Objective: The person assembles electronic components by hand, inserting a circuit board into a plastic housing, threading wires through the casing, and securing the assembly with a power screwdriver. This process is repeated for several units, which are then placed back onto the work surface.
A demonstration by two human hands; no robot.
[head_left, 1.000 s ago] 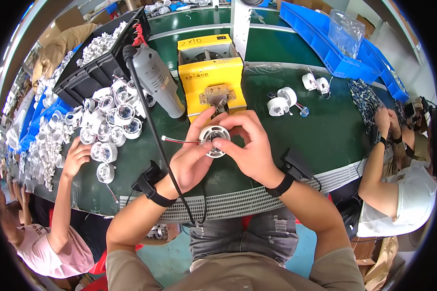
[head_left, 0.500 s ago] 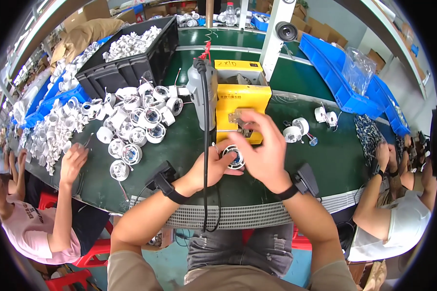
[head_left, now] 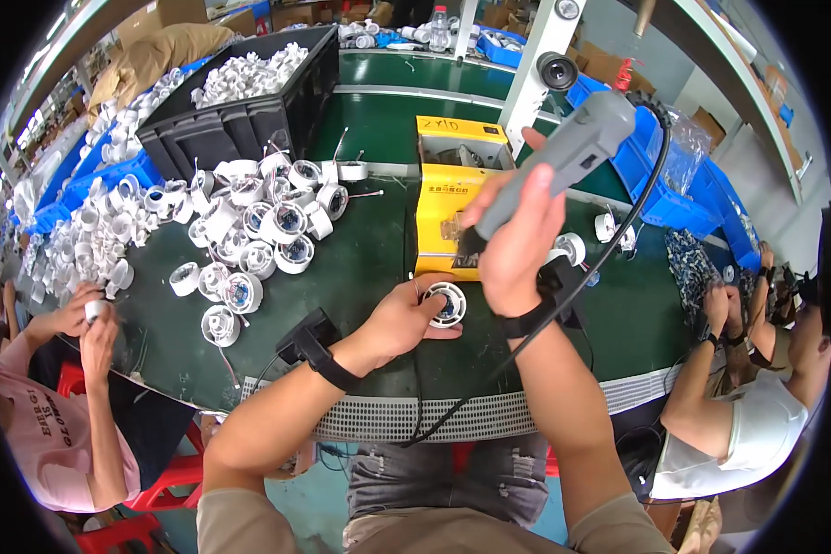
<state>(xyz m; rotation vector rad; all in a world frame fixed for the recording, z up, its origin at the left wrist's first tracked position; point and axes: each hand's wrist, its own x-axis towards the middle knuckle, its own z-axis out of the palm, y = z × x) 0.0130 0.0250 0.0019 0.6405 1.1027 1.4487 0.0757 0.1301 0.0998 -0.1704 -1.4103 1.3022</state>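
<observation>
Housing: small round white housing [head_left: 446,303] with a dark centre, lying on the green belt [head_left: 360,277] just below the middle of the frame, at the near edge.
Left hand: left hand [head_left: 399,321] lies beside the housing, thumb and fingers curled against its rim, pinning it flat.
Right hand: right hand [head_left: 515,242] is wrapped tight around a grey electric screwdriver [head_left: 554,157], held slanted, its tip pointing down toward the housing; a black cable runs from its top.
Step, as I judge it: driving a screw into the housing. Bring the bit upright over the screw before pressing, hold the housing from turning, and keep the cable off the part.
Behind: one yellow box [head_left: 459,198] just past the housing, centre frame.
Loose housings: roughly twenty in the heap [head_left: 249,222] left of centre; many more further left, too crowded to count.
Bins: one black crate [head_left: 240,106] of white parts, upper left; blue trays [head_left: 660,185] at right.
Others: two people, one at each frame edge.
</observation>
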